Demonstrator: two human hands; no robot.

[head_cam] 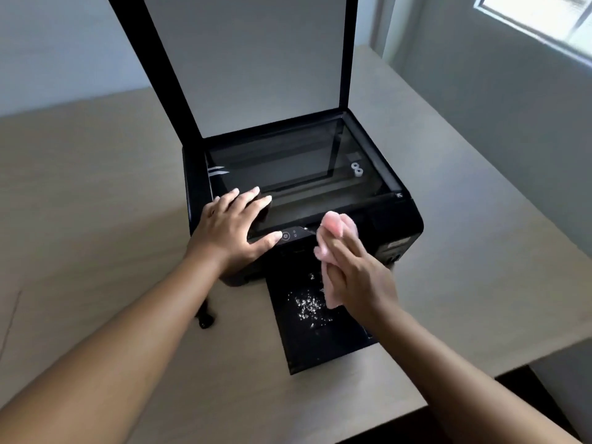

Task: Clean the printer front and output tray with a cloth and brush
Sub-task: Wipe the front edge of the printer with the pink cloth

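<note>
My left hand point(232, 230) lies flat, fingers spread, on the printer point(368, 216). My right hand point(355, 277) presses the cloth point(334, 225), fingers together, against its front, above the crumb-strewn tray point(320, 344).

printer point(394, 219) – black | cloth point(336, 225) – pink | output tray point(320, 350) – black (white specks) | table point(96, 187) – beige
</note>
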